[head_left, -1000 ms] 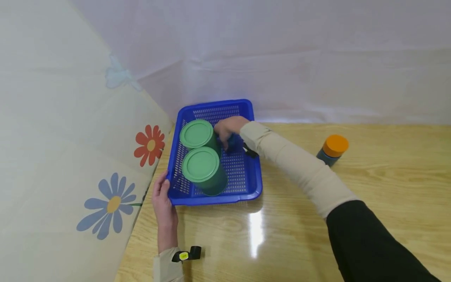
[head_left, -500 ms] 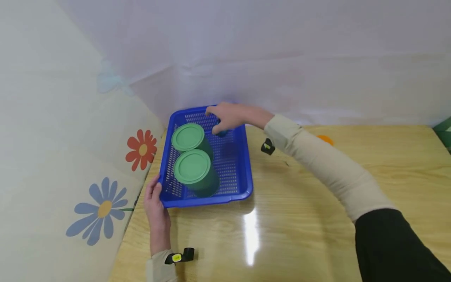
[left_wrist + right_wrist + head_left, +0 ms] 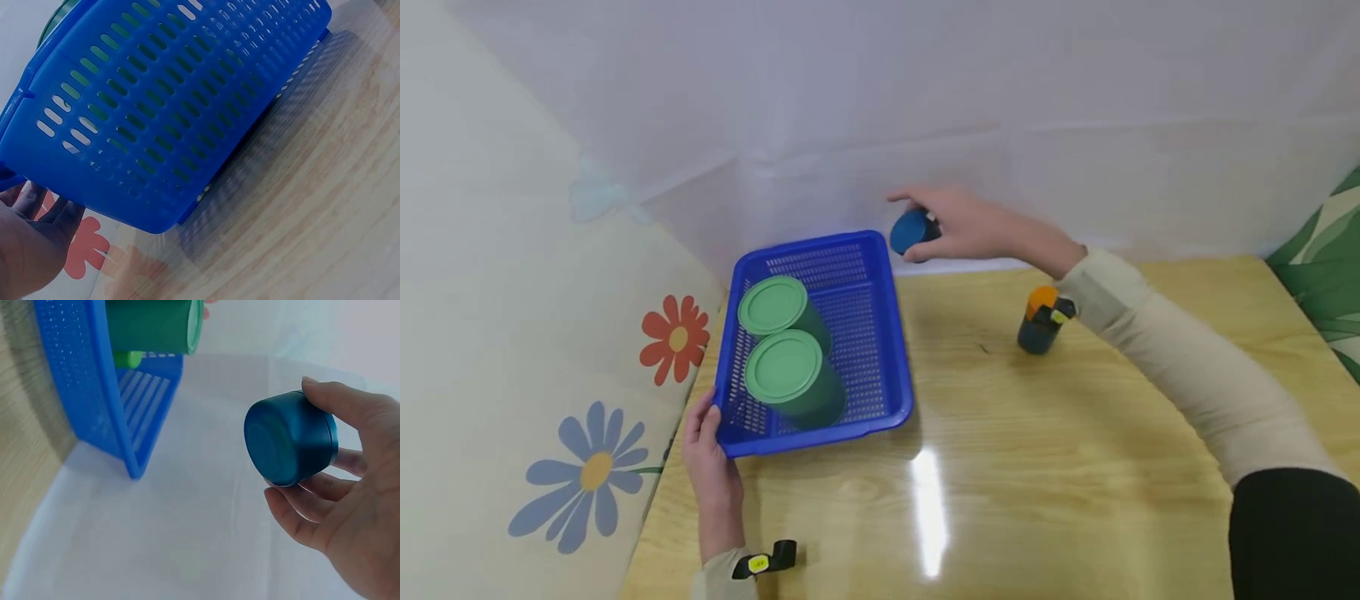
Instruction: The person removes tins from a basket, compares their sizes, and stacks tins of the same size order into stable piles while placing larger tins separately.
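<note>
My right hand [image 3: 962, 223] holds a small metallic blue round jar [image 3: 290, 437], pinched between thumb and fingers, in the air to the right of the basket's far corner. The left hand [image 3: 711, 467] grips the near left corner of a blue plastic basket [image 3: 901, 367] by its rim; in the left wrist view the fingers curl at the basket's edge. Two green canisters with lids stand inside the basket along its left side, a front canister [image 3: 805, 387] and a back canister [image 3: 775, 305].
A dark jar with an orange lid [image 3: 1038, 335] stands on the wooden table [image 3: 1000, 450], partly behind the right wrist's camera. A white cloth wall [image 3: 820, 100] rises along the table's back. A flower-printed sheet [image 3: 535, 333] is at the left, leaf-patterned cloth [image 3: 1318, 267] at the right.
My right hand has come up out of the basket and moved right with the blue jar. The left hand stays on the basket's corner. The head view has shifted to the right.
</note>
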Demonstrator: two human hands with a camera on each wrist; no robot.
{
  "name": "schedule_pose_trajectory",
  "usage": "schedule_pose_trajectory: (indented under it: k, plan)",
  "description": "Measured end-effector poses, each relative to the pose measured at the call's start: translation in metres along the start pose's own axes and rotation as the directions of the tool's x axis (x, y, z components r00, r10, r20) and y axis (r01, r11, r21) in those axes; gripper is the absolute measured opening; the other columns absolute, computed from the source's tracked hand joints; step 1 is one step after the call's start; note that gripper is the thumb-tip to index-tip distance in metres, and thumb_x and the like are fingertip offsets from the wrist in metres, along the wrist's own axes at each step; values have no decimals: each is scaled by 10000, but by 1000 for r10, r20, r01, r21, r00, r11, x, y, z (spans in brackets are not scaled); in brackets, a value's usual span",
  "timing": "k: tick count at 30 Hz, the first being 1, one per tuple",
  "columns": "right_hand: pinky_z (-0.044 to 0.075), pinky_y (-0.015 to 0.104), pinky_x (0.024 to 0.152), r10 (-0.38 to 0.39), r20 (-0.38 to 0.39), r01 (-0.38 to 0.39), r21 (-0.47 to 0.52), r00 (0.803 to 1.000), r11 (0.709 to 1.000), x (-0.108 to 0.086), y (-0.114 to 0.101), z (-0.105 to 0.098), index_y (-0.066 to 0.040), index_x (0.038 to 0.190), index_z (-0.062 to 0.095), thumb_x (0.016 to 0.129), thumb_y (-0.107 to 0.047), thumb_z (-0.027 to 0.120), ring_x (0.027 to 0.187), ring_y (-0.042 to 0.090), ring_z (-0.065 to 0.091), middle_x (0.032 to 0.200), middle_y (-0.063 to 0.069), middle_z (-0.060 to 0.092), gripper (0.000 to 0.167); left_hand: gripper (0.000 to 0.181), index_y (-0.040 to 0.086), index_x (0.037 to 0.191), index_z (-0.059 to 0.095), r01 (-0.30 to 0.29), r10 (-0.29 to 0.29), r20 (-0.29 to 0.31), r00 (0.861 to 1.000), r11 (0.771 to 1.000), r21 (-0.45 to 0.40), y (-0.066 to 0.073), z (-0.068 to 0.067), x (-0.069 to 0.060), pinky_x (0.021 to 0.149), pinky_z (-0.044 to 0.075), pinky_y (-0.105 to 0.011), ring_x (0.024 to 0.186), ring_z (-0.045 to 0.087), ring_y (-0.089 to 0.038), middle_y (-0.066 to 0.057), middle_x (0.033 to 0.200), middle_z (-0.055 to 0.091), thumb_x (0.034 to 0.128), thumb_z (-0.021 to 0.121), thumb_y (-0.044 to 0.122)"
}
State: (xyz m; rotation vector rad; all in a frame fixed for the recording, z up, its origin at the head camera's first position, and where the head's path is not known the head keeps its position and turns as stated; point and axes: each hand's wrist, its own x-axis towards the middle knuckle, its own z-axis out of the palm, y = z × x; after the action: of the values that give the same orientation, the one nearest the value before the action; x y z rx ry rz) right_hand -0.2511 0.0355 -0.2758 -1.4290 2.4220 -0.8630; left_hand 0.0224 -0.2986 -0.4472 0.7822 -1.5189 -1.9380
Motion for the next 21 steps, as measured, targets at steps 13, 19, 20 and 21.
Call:
schedule_pose_trajectory:
  k: [13,19,20,21]
  plan:
    - [517,504,940,-39,-278,19,-73,960,997,-76,27,-22,12,1465,518,922,-125,800,1104,330,623,1308,203,635,627,386,88,1456,585,-8,7,-32,999,999,-48,5,-11,10,941,485,-165,1226,509,-152,24,1376,562,1103,504,221]
    - [480,330,792,-79,-343,33,-138,936,990,-93,40,-19,-19,1268,710,918,-147,807,983,230,626,1250,123,675,384,395,85,1467,578,-11,9,-41,999,998,-59,6,-13,13,934,493,-157,1247,504,-155,23,1397,552,1102,508,220]
    - [482,310,804,-72,-352,30,-123,933,992,-95,41,-17,-22,1252,720,917,-142,809,993,230,629,1255,120,678,367,395,90,1467,579,-10,8,-40,999,998,-61,6,-14,14,936,492,-158,1248,504,-154,25,1400,552,1101,511,223]
    - [488,290,822,-56,-360,21,-100,931,995,-96,42,-16,-21,1241,723,913,-136,814,1015,236,634,1261,121,678,359,397,89,1468,577,-11,8,-38,999,998,-62,7,-14,14,939,489,-159,1250,503,-154,23,1402,551,1101,512,225]
